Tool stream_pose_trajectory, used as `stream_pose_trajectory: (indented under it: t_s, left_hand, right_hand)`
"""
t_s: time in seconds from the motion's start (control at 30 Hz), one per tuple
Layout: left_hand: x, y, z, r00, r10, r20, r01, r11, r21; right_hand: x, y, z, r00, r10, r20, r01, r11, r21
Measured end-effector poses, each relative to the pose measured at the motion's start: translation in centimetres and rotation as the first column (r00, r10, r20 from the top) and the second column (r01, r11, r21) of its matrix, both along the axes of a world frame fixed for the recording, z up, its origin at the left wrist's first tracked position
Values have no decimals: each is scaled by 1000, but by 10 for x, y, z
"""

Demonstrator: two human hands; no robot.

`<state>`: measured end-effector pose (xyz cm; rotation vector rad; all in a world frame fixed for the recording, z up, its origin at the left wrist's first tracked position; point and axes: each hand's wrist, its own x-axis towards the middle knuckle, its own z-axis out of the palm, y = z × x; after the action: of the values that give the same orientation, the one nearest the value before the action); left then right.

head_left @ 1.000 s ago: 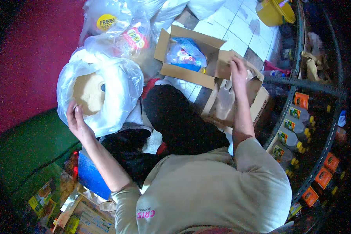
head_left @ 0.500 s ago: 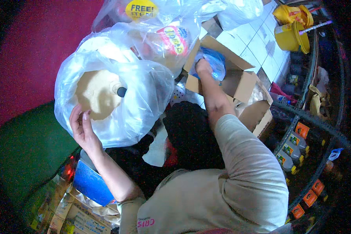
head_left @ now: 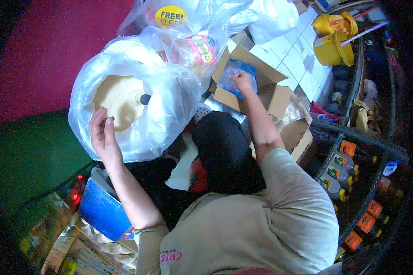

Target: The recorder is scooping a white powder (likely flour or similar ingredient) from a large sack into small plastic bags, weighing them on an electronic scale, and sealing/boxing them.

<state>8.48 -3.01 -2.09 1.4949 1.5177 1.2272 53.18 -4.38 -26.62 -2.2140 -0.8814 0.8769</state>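
A large clear plastic sack (head_left: 167, 110) with rolled-down edges stands in front of me on the left, holding pale cream powder (head_left: 112, 103). A pale object with a dark rounded end (head_left: 145, 99) sticks out of the powder; its kind is unclear. My left hand (head_left: 104, 136) is at the sack's near-left rim, fingers apart and slightly curved, holding nothing. To the right is an open cardboard box (head_left: 279, 101) with thin bluish clear plastic bags (head_left: 248, 68) inside. My right hand (head_left: 243, 82) is over this box, thumb and fingers pinched on the bag plastic.
Clear plastic packs (head_left: 192, 48) and a white bag (head_left: 273, 20) lie beyond the sack. A yellow bucket (head_left: 328, 49) stands on white tiles (head_left: 289, 50) at the far right. Bottles (head_left: 337, 173) fill a rack on the right. A blue box (head_left: 103, 208) sits near my left forearm.
My right hand has drawn back slightly from deep in the cardboard box, and its pinched fingers show more plainly. My left hand stays at the sack's rim. The whole view has shifted a little.
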Motion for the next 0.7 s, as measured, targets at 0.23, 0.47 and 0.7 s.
stream_pose_trajectory:
  t_s: [0.23,0.47,0.7]
  left_hand:
    - [2,-5,4,1000,-9,-1,9,1000,6]
    - [-2,-15,24,987,-120,108,119,993,10]
    - [3,-31,34,786,-494,371,545,838,-37]
  right_hand:
    - [0,-23,59,985,-102,-138,133,964,231]
    - [-33,-20,177,929,106,-355,87,869,487]
    - [-158,-28,308,448,745,-495,-578,663,476]
